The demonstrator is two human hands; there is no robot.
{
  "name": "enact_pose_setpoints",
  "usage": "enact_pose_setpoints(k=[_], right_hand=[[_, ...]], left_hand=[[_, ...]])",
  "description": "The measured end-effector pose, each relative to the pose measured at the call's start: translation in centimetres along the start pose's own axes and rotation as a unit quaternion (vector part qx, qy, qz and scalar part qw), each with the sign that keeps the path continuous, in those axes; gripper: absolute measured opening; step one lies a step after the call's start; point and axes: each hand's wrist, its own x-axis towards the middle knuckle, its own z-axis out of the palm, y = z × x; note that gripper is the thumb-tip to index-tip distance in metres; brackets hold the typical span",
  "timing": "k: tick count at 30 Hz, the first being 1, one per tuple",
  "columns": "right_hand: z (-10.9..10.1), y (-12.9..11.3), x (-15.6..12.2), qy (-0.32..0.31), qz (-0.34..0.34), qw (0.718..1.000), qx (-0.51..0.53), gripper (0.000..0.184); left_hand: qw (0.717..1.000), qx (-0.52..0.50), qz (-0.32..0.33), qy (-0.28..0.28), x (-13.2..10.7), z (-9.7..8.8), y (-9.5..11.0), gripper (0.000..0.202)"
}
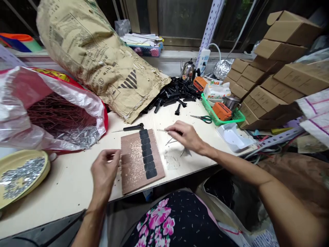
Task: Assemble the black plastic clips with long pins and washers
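Observation:
A brown wooden board (131, 157) lies at the table's front edge, with a column of black rounded tabs (147, 152) and pale specks across it. My left hand (106, 169) is at the board's left edge, thumb and fingertips closed together; what they hold, if anything, is hidden. To the right of the board, my right hand (186, 137) pinches a small thin pale piece (161, 130) just above the table. Under and beside this hand lie several thin metal pins (171, 140). A black-handled tool with a thin metal shaft (131, 127) rests behind the board.
An open bag of thin metal rods (61, 113) and a yellow dish of silvery bits (46, 173) stand left. Behind, a paper sack (102, 58) leans beside piled black parts (177, 91). Scissors (205, 119), a green basket (231, 119) and stacked cardboard boxes (277, 85) are right.

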Motion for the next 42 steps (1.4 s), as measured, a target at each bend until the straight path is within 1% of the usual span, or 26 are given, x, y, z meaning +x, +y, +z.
enact_pose_setpoints(k=[1,2,3,4,6,9,11,17,22,25,30,35,38,42], right_hand=[[1.0,-0.8,-0.3,-0.020,-0.010,1.000,0.006,0.019],[2.0,-1.5,-0.6,-0.037,-0.019,0.999,0.010,0.021],[2.9,-2.1,-0.8,-0.049,-0.026,0.998,0.011,0.022],[3.8,-2.7,-0.9,-0.057,-0.030,0.998,0.010,0.022],[5.0,-3.4,-0.8,-0.065,-0.030,0.997,0.001,0.023],[5.6,-4.0,-0.6,-0.081,-0.028,0.996,-0.016,0.024],[5.5,-4.1,-0.5,-0.092,-0.030,0.995,-0.027,0.025],[5.2,-4.5,-0.7,-0.098,-0.026,0.992,-0.078,0.025],[5.4,-4.4,-0.8,-0.104,-0.032,0.988,-0.109,0.023],[5.6,-4.3,-1.0,-0.098,-0.037,0.987,-0.119,0.021],[6.1,-4.2,-1.1,-0.075,-0.048,0.985,-0.146,0.016],[6.3,-4.0,-1.2,-0.075,-0.050,0.979,-0.180,0.017],[6.6,-3.8,-1.4,-0.083,-0.055,0.977,-0.189,0.019],[6.9,-3.6,-1.6,-0.078,-0.062,0.974,-0.204,0.019]], left_hand=[[0.992,-0.110,-0.041,-0.047,-0.8,0.4,1.0,0.031],[0.976,-0.189,-0.071,-0.084,-1.5,0.8,2.0,0.035],[0.959,-0.251,-0.087,-0.101,-2.1,1.3,2.8,0.035],[0.943,-0.299,-0.091,-0.112,-2.7,1.8,3.5,0.035],[0.918,-0.367,-0.095,-0.112,-3.4,2.3,4.2,0.032],[0.898,-0.416,-0.094,-0.109,-3.9,2.4,4.3,0.030],[0.894,-0.425,-0.093,-0.109,-4.1,2.2,4.2,0.028],[0.896,-0.420,-0.087,-0.116,-4.3,1.9,4.2,0.027],[0.913,-0.388,-0.060,-0.108,-4.0,2.0,3.6,0.026],[0.920,-0.372,-0.056,-0.106,-3.9,2.0,3.1,0.026],[0.912,-0.384,-0.081,-0.117,-3.7,2.3,2.7,0.027],[0.906,-0.392,-0.090,-0.134,-3.5,2.6,2.7,0.025],[0.918,-0.369,-0.072,-0.127,-3.5,2.7,2.5,0.025],[0.947,-0.302,-0.034,-0.104,-3.7,2.8,2.2,0.023]])
